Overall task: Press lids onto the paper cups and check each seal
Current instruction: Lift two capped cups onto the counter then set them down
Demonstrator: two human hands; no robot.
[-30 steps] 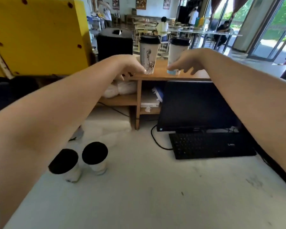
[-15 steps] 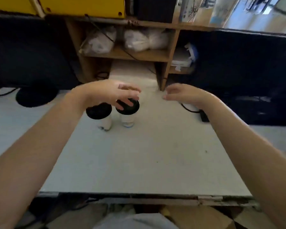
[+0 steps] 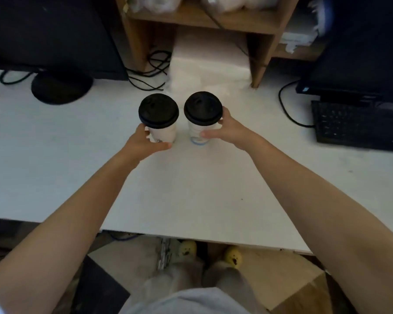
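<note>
Head view: left cup (image 3: pixel 164 134) in left hand (image 3: pixel 143 144), right cup (image 3: pixel 196 130) in right hand (image 3: pixel 227 130)

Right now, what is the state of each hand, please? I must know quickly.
Left hand: closed, holding the left paper cup by its side.
Right hand: closed, holding the right paper cup by its side.

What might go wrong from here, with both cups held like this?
The left hand grips the left white paper cup, the right hand the right white paper cup; squeezing might flex a rim and loosen its round black plastic lid. The cups stand close and may knock. A leak could reach the black keyboard.
</note>
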